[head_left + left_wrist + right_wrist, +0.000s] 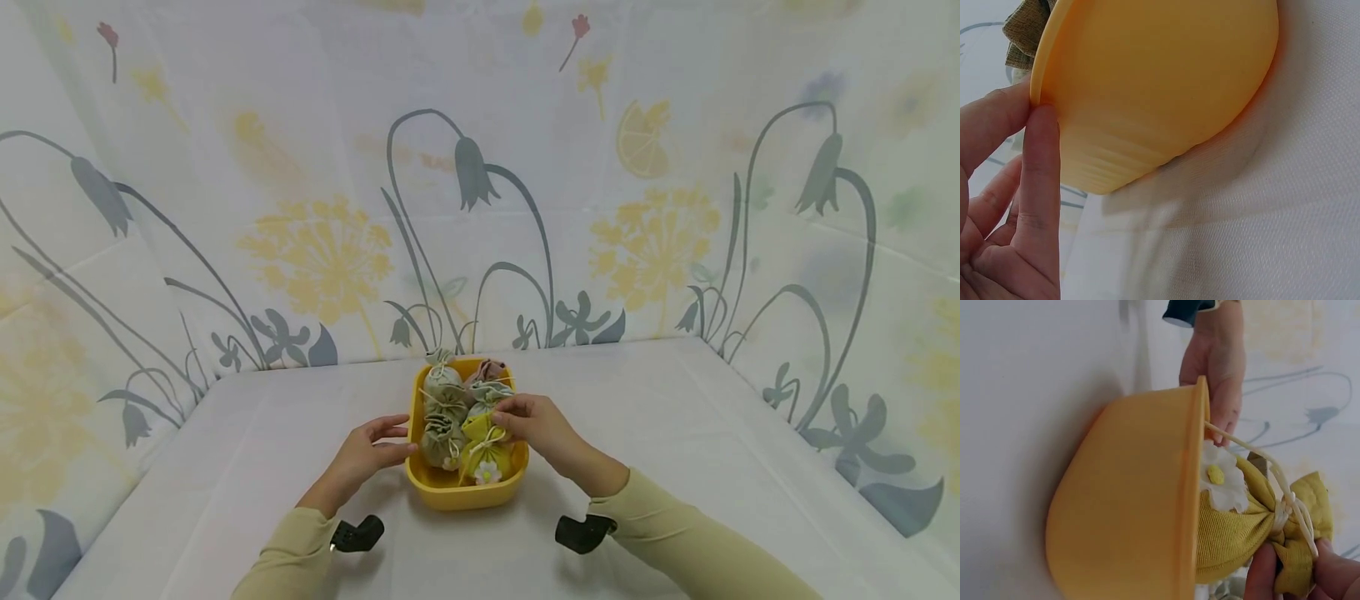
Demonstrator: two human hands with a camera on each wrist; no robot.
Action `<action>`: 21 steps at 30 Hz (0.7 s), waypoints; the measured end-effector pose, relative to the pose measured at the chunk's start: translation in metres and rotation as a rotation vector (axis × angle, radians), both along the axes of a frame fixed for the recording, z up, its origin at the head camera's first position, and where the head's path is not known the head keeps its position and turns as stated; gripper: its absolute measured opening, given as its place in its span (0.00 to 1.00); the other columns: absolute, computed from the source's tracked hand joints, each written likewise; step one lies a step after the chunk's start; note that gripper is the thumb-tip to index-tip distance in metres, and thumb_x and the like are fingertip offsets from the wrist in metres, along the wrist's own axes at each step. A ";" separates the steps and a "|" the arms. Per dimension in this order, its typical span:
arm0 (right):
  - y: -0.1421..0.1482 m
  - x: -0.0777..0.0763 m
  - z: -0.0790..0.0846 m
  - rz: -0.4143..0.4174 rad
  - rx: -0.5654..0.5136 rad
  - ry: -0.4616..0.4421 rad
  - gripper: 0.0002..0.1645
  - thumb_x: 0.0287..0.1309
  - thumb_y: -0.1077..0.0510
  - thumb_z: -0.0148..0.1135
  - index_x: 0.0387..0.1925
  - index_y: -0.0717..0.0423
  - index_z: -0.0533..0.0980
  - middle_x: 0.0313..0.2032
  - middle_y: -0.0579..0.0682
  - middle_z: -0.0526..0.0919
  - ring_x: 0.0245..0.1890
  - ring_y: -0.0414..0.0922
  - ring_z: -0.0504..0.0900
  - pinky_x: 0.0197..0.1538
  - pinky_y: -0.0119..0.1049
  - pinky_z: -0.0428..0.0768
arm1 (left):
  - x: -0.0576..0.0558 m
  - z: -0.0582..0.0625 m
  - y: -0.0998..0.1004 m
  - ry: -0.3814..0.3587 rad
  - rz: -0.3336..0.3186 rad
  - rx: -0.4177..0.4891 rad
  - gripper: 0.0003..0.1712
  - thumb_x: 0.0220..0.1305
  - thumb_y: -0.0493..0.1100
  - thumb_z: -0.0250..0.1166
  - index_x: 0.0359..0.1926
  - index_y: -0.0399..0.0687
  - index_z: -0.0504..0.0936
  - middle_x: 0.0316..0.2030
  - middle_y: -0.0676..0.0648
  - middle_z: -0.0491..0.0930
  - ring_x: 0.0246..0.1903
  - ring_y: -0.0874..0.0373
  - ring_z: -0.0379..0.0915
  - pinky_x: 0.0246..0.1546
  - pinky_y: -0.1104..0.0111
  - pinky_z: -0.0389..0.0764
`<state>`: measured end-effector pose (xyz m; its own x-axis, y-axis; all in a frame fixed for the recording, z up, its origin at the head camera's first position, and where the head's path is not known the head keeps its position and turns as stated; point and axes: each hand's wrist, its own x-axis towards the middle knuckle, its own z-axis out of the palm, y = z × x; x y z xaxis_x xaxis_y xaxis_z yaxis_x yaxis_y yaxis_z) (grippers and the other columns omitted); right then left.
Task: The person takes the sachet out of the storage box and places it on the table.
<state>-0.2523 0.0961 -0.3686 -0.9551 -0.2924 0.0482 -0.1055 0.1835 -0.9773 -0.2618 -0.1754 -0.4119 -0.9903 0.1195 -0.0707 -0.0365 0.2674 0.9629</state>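
A yellow plastic tub [465,498] holds several small drawstring pouches. My right hand [540,429] pinches the gathered neck of a yellow pouch [1232,540] between thumb and fingers. This pouch bears a white flower [1222,478] with a yellow centre, and its cream cord loops over the tub's rim. At the tub's left side, my left hand [363,457] holds the rim [1038,78] between thumb and finger, the other fingers spread below. Beside the yellow pouch sits an olive pouch [442,442]. Behind them are grey-green pouches [444,379] and a dusty pink one [487,371].
The tub stands on a white-covered table [675,417]. A pale curtain [525,208] printed with flowers hangs behind and at both sides. Black wrist-worn devices [581,533] jut out under both sleeves.
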 end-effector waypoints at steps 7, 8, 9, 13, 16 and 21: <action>0.001 0.003 0.021 -0.065 -0.092 0.011 0.12 0.62 0.61 0.57 0.42 0.69 0.75 0.35 0.53 0.80 0.35 0.43 0.79 0.42 0.37 0.81 | -0.004 0.005 -0.005 0.010 0.000 0.000 0.34 0.51 0.41 0.72 0.59 0.40 0.72 0.49 0.41 0.76 0.42 0.52 0.77 0.42 0.62 0.81; 0.003 0.004 0.023 -0.071 -0.105 0.007 0.13 0.62 0.61 0.57 0.42 0.69 0.74 0.36 0.53 0.80 0.35 0.43 0.79 0.43 0.38 0.81 | -0.004 0.005 -0.005 0.007 0.001 -0.004 0.34 0.51 0.41 0.72 0.60 0.41 0.72 0.49 0.41 0.76 0.42 0.52 0.77 0.42 0.62 0.81; 0.005 0.006 0.026 -0.079 -0.117 0.002 0.13 0.62 0.61 0.57 0.43 0.69 0.74 0.36 0.54 0.80 0.36 0.44 0.79 0.44 0.38 0.81 | -0.004 0.005 -0.006 0.004 0.003 -0.007 0.34 0.51 0.41 0.72 0.60 0.41 0.72 0.49 0.41 0.76 0.42 0.52 0.77 0.42 0.62 0.81; 0.015 0.012 0.033 -0.110 -0.138 -0.011 0.13 0.63 0.61 0.57 0.44 0.69 0.74 0.37 0.54 0.80 0.37 0.45 0.80 0.45 0.39 0.80 | -0.003 0.002 -0.003 -0.006 0.000 -0.003 0.35 0.50 0.42 0.73 0.59 0.41 0.72 0.49 0.42 0.75 0.43 0.53 0.77 0.42 0.62 0.81; 0.025 0.017 0.034 -0.116 -0.133 -0.010 0.14 0.63 0.61 0.57 0.44 0.69 0.74 0.37 0.54 0.80 0.37 0.45 0.80 0.45 0.39 0.80 | -0.002 0.001 -0.001 -0.002 0.003 0.005 0.34 0.50 0.42 0.73 0.59 0.41 0.72 0.49 0.42 0.76 0.43 0.53 0.77 0.42 0.62 0.81; 0.040 0.026 0.034 -0.106 -0.102 0.002 0.16 0.63 0.60 0.56 0.45 0.71 0.72 0.37 0.54 0.79 0.38 0.45 0.79 0.45 0.38 0.80 | -0.001 -0.003 0.000 -0.005 0.009 0.010 0.34 0.50 0.41 0.73 0.58 0.40 0.73 0.47 0.42 0.77 0.42 0.53 0.77 0.41 0.62 0.81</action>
